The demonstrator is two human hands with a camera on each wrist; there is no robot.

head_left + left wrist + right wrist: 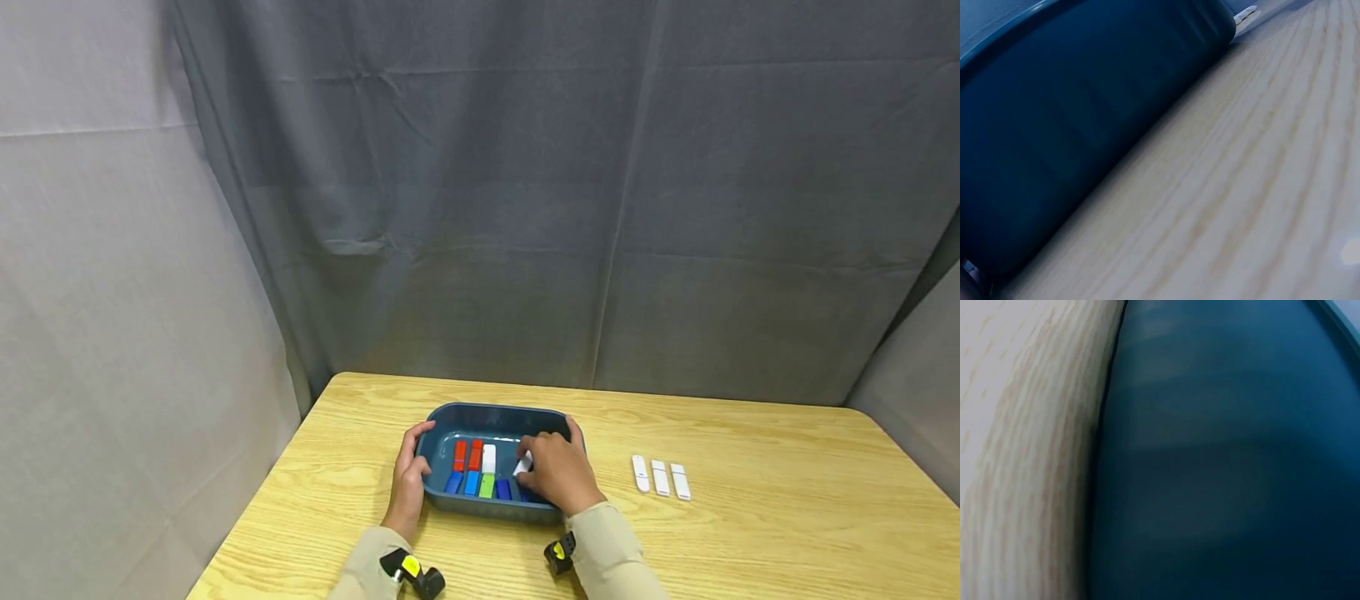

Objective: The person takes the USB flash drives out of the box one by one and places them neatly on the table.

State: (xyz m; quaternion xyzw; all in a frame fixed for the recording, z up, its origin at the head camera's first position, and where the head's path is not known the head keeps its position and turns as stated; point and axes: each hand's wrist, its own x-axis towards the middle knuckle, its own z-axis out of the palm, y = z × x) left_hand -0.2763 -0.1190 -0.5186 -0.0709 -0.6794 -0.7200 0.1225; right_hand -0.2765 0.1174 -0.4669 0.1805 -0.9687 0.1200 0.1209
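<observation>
A dark blue tray [495, 507] sits on the table with several small capped sticks that look like USB sticks inside. My left hand [406, 490] grips its left rim, thumb on the inner side. Over the right part of the tray, my right hand [562, 473] pinches a white USB stick [522, 464], which lies slanted between thumb and fingers. Left of it stand two red sticks [476, 455] and a white one [489, 458] in a row. Nearer me are blue sticks [471, 482], a green stick [487, 485] and dark blue ones [503, 489], partly covered by my right hand.
Three white USB sticks [660, 477] lie side by side on the wooden table [787, 492], right of the tray. Grey curtains [480, 208] hang behind and at both sides. Both wrist views show mostly the tray's outer wall [1222, 462] and the wood beside it.
</observation>
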